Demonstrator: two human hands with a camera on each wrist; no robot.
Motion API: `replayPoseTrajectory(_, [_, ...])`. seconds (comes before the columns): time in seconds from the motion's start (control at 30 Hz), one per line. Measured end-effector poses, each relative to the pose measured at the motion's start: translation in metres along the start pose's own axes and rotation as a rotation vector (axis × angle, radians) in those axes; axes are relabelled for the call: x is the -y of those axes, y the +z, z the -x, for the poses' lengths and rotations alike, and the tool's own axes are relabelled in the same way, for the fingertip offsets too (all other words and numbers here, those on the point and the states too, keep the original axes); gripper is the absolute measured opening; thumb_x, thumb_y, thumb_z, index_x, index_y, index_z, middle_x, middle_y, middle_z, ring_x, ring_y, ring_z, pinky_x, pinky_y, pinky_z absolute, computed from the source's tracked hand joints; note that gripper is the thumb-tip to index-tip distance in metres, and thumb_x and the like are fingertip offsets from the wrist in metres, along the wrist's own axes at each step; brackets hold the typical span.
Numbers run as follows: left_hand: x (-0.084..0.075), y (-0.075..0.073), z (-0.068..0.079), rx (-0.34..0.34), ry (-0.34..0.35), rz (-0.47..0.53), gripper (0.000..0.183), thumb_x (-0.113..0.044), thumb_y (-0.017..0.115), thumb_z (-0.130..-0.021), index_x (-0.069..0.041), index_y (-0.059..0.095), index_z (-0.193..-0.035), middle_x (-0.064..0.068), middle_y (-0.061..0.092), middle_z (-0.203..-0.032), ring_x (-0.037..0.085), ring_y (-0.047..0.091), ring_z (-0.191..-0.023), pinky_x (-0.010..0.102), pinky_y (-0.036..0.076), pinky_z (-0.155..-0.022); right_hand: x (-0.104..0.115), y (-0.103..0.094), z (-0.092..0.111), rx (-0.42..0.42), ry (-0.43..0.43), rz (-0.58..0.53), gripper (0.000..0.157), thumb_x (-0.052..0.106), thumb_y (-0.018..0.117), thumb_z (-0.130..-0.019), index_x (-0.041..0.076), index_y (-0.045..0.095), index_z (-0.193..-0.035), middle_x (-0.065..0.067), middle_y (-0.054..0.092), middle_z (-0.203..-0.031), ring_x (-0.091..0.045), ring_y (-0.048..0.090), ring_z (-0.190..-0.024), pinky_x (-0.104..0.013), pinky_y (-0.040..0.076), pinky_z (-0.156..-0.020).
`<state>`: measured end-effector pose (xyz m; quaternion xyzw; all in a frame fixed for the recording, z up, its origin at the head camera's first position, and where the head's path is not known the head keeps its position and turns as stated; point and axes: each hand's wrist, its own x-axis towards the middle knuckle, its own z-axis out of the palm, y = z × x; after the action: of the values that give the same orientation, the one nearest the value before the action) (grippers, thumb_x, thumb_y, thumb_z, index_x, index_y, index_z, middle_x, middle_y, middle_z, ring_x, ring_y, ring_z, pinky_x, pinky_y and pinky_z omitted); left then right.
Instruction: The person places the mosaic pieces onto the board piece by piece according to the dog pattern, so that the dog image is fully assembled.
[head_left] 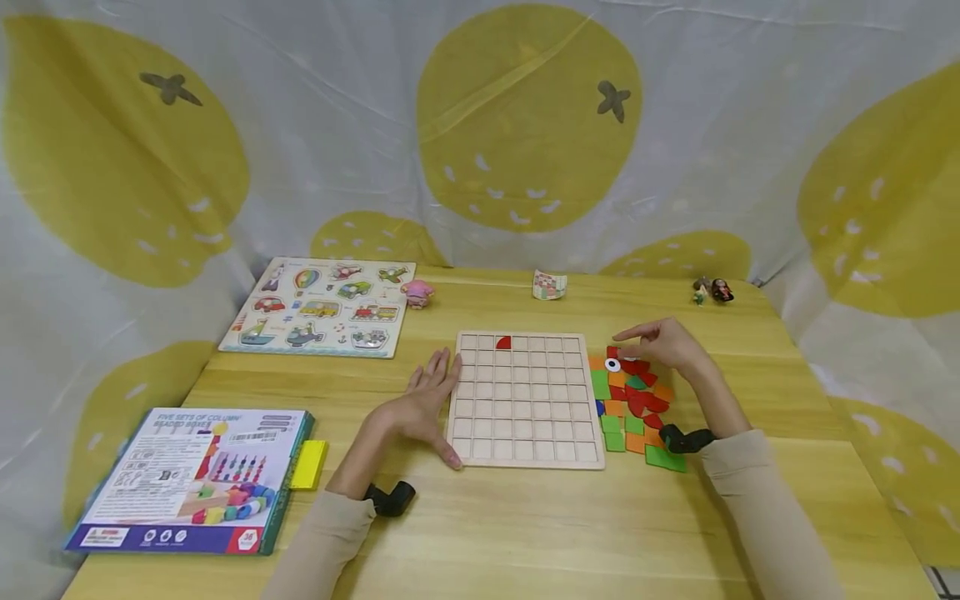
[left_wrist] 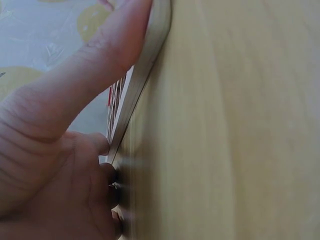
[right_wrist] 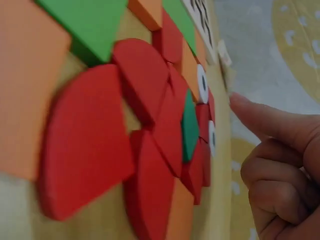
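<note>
My left hand [head_left: 423, 408] rests at the left edge of a wooden grid board [head_left: 525, 465], its fingers spread and its thumb by the near left corner. In the left wrist view the thumb [left_wrist: 95, 70] lies against the board's side [left_wrist: 135, 90]. A red quarter-circle piece [head_left: 504, 342] sits in a top-row cell. Over the far end of a pile of coloured pieces [head_left: 636, 403], right of the board, hovers my right hand [head_left: 667, 343]. Its index finger [right_wrist: 275, 120] points out while other fingers curl; no piece shows in it. Red pieces [right_wrist: 90, 140] lie nearby.
A vehicle picture puzzle [head_left: 322, 308] lies at the back left, with a pink figurine [head_left: 417, 292] beside it. Nearer stand a beaded-toy box [head_left: 195, 483] and a yellow block [head_left: 309, 465]. A small printed card [head_left: 550, 285] and little figures [head_left: 722, 291] are at the back.
</note>
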<state>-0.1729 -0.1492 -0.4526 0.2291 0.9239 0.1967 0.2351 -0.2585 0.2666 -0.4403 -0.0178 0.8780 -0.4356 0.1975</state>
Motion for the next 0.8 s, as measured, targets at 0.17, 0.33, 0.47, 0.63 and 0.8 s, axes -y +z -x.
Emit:
replayPoseTrajectory(0.17, [0.003,-0.003,0.004,-0.007,-0.011,0.003,0.155,-0.056,0.09,-0.049,-0.006,-0.013,-0.153,0.02,-0.023,-0.159,0.035,-0.022,-0.148,0.055,-0.006,-0.121,0.004,0.014,-0.009,0.044,0.002,-0.038,0.032,0.025,0.076,-0.083,0.006,0.074,-0.108,0.005,0.073,-0.075,-0.008,0.031,-0.047,-0.026,0.03,-0.048])
replayPoseTrajectory(0.33, [0.004,-0.002,0.002,0.0,0.001,-0.011,0.154,-0.058,0.089,-0.05,-0.006,-0.013,-0.153,0.02,-0.023,-0.158,0.035,-0.021,-0.148,0.056,-0.005,-0.121,0.009,0.024,-0.022,0.052,0.04,-0.049,0.031,0.024,0.079,-0.08,0.005,0.075,-0.103,-0.002,0.076,-0.09,-0.007,0.046,-0.054,-0.025,0.038,-0.052])
replayPoseTrajectory(0.47, [0.003,0.0,0.0,0.004,0.006,-0.008,0.154,-0.058,0.088,-0.05,-0.007,-0.013,-0.153,0.019,-0.024,-0.158,0.034,-0.022,-0.148,0.055,-0.006,-0.122,0.006,0.018,-0.026,-0.057,0.092,-0.025,0.03,0.028,0.079,-0.08,0.007,0.076,-0.102,0.005,0.072,-0.085,-0.011,0.038,-0.052,-0.026,0.03,-0.048])
replayPoseTrajectory(0.63, [0.002,0.0,0.001,0.002,-0.006,-0.01,0.155,-0.057,0.089,-0.049,-0.007,-0.013,-0.153,0.019,-0.024,-0.159,0.034,-0.022,-0.148,0.054,-0.006,-0.122,0.008,0.014,-0.024,-0.042,0.114,-0.011,0.04,0.029,0.081,-0.078,0.007,0.072,-0.111,0.0,0.07,-0.09,-0.012,0.043,-0.058,-0.026,0.034,-0.051])
replayPoseTrajectory(0.8, [0.001,0.001,0.001,0.004,-0.002,-0.018,0.154,-0.058,0.089,-0.049,-0.007,-0.012,-0.154,0.019,-0.024,-0.159,0.034,-0.021,-0.148,0.054,-0.005,-0.122,0.009,0.017,-0.022,-0.026,0.122,-0.012,0.041,0.02,0.082,-0.077,0.003,0.068,-0.112,0.003,0.069,-0.084,-0.015,0.055,-0.066,-0.027,0.043,-0.056])
